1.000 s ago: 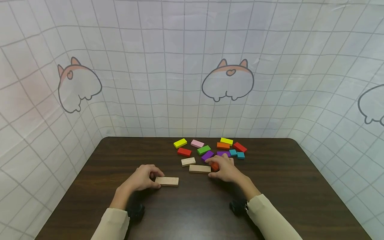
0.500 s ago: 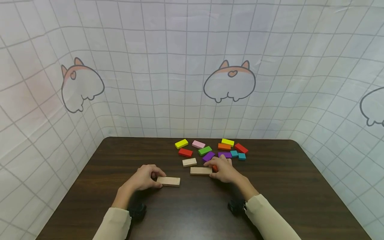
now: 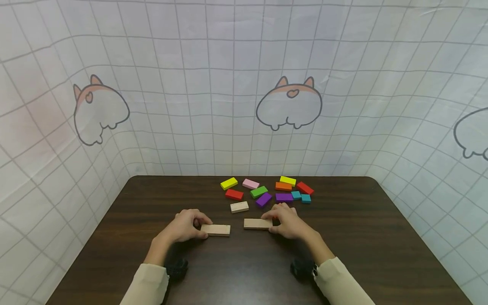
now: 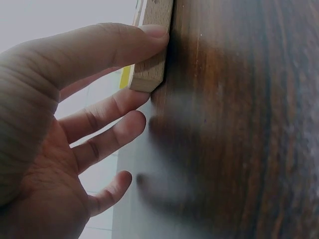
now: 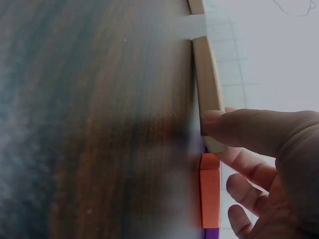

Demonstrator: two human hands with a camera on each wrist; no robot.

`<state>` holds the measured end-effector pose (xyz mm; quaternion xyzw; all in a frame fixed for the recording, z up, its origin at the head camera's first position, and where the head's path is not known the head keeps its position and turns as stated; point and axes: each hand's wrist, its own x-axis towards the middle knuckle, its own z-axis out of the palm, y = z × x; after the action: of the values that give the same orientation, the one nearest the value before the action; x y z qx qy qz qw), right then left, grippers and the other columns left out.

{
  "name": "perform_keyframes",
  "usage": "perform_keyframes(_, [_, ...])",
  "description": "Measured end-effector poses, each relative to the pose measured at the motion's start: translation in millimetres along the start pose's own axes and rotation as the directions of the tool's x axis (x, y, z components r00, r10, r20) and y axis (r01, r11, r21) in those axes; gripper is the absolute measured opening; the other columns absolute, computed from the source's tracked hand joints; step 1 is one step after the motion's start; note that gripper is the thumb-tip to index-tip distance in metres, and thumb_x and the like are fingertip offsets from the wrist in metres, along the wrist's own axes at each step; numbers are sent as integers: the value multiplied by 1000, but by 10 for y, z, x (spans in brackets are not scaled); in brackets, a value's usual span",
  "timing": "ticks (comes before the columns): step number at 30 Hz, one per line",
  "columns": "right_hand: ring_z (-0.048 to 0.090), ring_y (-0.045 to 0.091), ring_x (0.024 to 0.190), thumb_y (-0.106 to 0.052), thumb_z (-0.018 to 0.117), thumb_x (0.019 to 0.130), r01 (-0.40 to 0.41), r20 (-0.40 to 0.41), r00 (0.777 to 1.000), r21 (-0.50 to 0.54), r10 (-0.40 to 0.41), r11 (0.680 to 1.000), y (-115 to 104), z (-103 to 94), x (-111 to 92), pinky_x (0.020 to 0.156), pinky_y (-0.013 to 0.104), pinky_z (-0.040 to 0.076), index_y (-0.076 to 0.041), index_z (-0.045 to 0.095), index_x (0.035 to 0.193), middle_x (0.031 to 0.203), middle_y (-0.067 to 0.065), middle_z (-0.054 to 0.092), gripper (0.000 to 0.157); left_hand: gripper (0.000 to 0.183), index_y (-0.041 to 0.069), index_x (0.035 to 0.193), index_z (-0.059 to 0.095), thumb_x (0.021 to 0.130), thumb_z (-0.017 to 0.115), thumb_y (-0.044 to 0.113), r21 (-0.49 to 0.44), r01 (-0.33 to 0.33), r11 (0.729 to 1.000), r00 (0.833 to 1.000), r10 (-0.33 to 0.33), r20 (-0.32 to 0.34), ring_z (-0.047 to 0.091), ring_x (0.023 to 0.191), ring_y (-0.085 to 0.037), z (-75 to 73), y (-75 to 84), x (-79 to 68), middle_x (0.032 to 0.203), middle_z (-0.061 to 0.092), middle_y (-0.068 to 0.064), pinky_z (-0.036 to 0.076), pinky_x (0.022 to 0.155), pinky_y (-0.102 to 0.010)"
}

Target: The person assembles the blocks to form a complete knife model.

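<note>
Pale wood fills both pinches; the left hand (image 3: 184,226) has thumb and finger closed on the left end of one plank (image 3: 218,230), and the right hand (image 3: 287,222) likewise pinches the right end of another (image 3: 254,224) – the planks lie lengthwise, a gap between their facing ends. Dark brown table (image 3: 244,271) spreads beneath; farther off lie a third pale block (image 3: 239,207) and scattered coloured blocks (image 3: 259,192), with white gridded cloth (image 3: 228,93) behind. Left wrist view shows loose fingers (image 4: 114,139) below the pinch; right wrist view shows an orange block (image 5: 210,191) just beyond the gripped end – mostly hidden by the hand from the head.
</note>
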<state>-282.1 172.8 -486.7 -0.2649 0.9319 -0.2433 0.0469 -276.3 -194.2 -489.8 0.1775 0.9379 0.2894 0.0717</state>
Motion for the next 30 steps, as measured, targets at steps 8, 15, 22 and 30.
perform_keyframes(8, [45, 18, 96, -15, 80, 87, -16, 2, 1000, 9, 16, 1000, -6, -5, -89, 81, 42, 29, -22, 77, 119, 104, -5, 66, 32, 26, 31, 99, 79, 77, 91, 24, -3, -16, 1000, 1000, 16, 1, 53, 82, -13, -13, 15, 26, 87, 64, 11, 29, 85, -48])
perform_keyframes(15, [48, 18, 94, -14, 83, 85, -22, -10, 1000, -10, 22, 1000, -49, 6, -107, 80, 42, 29, -21, 78, 118, 104, -3, 66, 34, 26, 31, 99, 79, 77, 91, 24, 6, -26, 1000, 1000, 26, -6, 52, 81, -12, 1, 29, 56, 88, 65, 11, 29, 82, -44])
perform_keyframes(22, [49, 17, 93, -14, 84, 84, -31, -18, 999, -20, 30, 999, -80, 25, -119, 78, 40, 27, -21, 78, 118, 98, -3, 63, 35, 26, 32, 99, 79, 77, 91, 26, -2, -17, 1000, 1000, 17, -1, 53, 82, -13, 37, 53, 51, 88, 64, 11, 29, 82, -45])
perform_keyframes(30, [52, 17, 95, -13, 82, 86, -43, -13, 999, -5, 43, 999, -116, 46, -97, 81, 40, 28, -21, 78, 118, 100, -3, 64, 33, 26, 33, 100, 79, 78, 91, 28, 17, -20, 1000, 1000, 20, -5, 53, 82, -11, 59, 82, 58, 88, 63, 12, 29, 82, -43])
